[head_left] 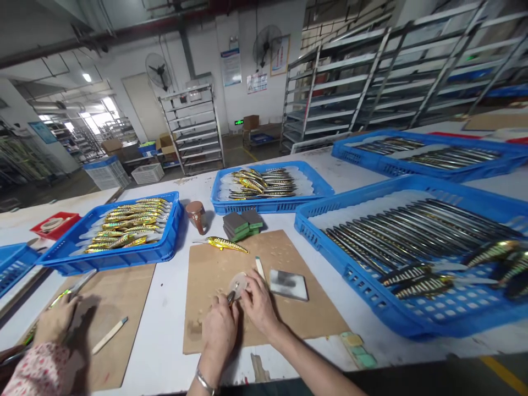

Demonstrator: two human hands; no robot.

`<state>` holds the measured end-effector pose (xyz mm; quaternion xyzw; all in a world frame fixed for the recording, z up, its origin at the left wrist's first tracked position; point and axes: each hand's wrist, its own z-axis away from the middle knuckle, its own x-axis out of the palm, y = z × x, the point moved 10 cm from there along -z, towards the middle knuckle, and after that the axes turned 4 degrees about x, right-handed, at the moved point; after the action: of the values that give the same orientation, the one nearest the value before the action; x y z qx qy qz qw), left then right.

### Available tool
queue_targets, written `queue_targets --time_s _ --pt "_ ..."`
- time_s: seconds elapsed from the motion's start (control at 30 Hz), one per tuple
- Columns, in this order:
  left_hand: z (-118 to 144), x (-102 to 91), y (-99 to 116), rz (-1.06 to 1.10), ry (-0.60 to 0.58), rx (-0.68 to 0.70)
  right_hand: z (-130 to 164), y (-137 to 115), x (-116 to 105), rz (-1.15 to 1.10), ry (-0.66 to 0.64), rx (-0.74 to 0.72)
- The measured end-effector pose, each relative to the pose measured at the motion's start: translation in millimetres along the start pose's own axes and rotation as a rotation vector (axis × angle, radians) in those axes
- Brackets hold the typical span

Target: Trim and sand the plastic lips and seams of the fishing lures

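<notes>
My left hand (220, 325) and my right hand (259, 302) meet over a brown cardboard mat (313, 319). Together they grip a fishing lure (236, 287) with a clear round lip, its body mostly hidden by my fingers. A gold striped lure (227, 244) lies at the mat's far edge. Close to my right hand sit a white stick (259, 268) and a grey sanding block (289, 284).
Blue baskets of lures stand at left (66, 258), centre (305, 190), right (371, 308) and far right (358, 159). Green sponges (242, 224) and a brown cup (197, 215) sit behind the mat. A co-worker's hand (55, 320) works at the left. Metal racks line the back.
</notes>
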<state>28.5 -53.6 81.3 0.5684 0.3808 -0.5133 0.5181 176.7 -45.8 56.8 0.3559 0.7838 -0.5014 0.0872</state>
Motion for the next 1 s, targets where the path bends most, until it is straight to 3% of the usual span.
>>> queue_targets --time_s 0.13,0.27,0.37,0.47,0.53,0.67,0.73,0.83,1.0 --pt "-2.1 1.3 -2.1 0.012 -0.007 0.004 -12.9 -7.2 -14.4 -0.026 -0.105 -0.041" --pt "-3.9 2.8 -12.7 0.084 -0.098 0.023 -40.5 -0.2 -70.6 0.165 -0.138 -0.054" --pt "-4.5 -7.3 -14.9 0.127 -0.129 0.128 -52.3 20.7 -94.7 0.474 -0.366 -0.028" --pt "-5.5 -25.8 -10.9 0.151 -0.127 0.273 -47.6 33.4 -102.9 0.58 -0.583 -0.063" --pt "-6.1 -36.2 -5.8 0.158 -0.15 0.374 -46.1 37.1 -110.0 0.651 -0.597 -0.069" --pt "-10.5 -42.3 0.4 0.083 -0.197 0.515 -48.3 35.2 -132.3 0.767 -0.441 0.035" --pt "-14.3 -33.8 1.1 0.043 -0.228 0.552 -41.3 18.3 -132.7 0.659 -0.402 0.015" --pt "-19.1 -16.4 1.7 0.059 -0.255 0.61 -14.2 -15.1 -111.7 0.493 -0.489 -0.1" --pt "-27.5 -13.6 -16.6 0.157 -0.15 0.621 29.1 -34.5 -86.5 0.493 -0.592 -0.173"
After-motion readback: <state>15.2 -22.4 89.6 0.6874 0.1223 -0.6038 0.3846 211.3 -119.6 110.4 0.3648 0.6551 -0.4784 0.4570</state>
